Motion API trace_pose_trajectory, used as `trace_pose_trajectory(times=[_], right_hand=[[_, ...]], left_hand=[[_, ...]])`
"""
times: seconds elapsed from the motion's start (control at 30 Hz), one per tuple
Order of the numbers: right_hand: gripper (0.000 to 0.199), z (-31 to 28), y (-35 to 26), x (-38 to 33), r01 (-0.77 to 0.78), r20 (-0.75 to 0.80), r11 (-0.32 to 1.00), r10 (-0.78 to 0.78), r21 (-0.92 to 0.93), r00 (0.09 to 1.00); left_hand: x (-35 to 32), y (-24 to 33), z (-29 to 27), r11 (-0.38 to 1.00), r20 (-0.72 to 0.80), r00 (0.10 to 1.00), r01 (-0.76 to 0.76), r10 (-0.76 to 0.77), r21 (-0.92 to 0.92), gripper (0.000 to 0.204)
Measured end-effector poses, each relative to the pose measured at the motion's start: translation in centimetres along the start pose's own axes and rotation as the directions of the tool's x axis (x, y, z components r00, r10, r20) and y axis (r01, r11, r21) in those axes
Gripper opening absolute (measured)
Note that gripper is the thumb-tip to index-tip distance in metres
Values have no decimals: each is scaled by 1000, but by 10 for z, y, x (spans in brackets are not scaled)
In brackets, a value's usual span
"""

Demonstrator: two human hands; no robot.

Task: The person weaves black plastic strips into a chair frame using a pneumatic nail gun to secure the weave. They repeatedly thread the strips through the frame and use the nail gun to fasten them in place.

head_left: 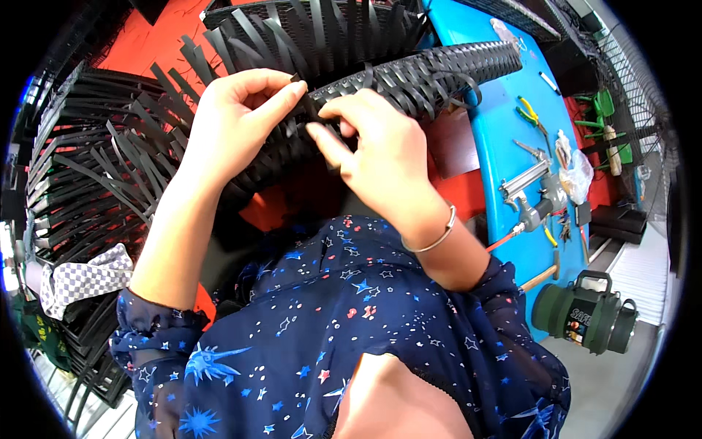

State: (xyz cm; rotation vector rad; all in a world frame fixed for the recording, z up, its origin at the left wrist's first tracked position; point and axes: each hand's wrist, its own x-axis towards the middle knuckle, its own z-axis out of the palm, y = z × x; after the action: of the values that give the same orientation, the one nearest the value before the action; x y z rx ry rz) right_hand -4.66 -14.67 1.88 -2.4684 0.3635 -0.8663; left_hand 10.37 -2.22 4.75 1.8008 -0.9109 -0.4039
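Observation:
A long black woven piece (431,73) of flat plastic strips lies across the top, curving down to the left. Many loose strip ends (256,36) stick out from its far side. My left hand (245,110) pinches a flat black strip (295,77) between thumb and fingertips, over the weave. Just right of it, my right hand (380,143) has its fingers curled at the weave, thumb and forefinger about a dark strip. That strip is partly hidden by the fingers.
To the right, a blue table (482,132) holds yellow-handled pliers (531,113), a silver air tool (526,183), a clear plastic bag (578,175) and a wooden-handled hammer (540,278). A dark green jug (585,314) stands beside it. Black strips (66,175) and a checkered cloth (91,279) are left.

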Motion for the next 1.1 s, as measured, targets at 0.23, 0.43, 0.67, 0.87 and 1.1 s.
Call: trace_pose_trajectory(times=[0.23,0.43,0.67,0.87,1.1], right_hand=[[29,13,16,0,177,-145,984,-177,-15,973],[20,21,21,-2,231,-215,973,-225,5,950],[16,13,25,-5,347,-186,936,-350,-52,918],[12,7,21,-9,337,-152,939,-343,-62,927],[8,-9,17,-18,323,-84,946,-324,-31,942]], left_hand=[[16,-6,8,997,25,999,40,-42,68,31],[14,-9,13,985,-6,999,-34,36,169,34],[-3,-18,9,860,6,946,-298,325,415,16],[-9,-16,6,754,95,936,-331,340,568,25],[-4,-3,0,641,246,926,-376,286,669,23]])
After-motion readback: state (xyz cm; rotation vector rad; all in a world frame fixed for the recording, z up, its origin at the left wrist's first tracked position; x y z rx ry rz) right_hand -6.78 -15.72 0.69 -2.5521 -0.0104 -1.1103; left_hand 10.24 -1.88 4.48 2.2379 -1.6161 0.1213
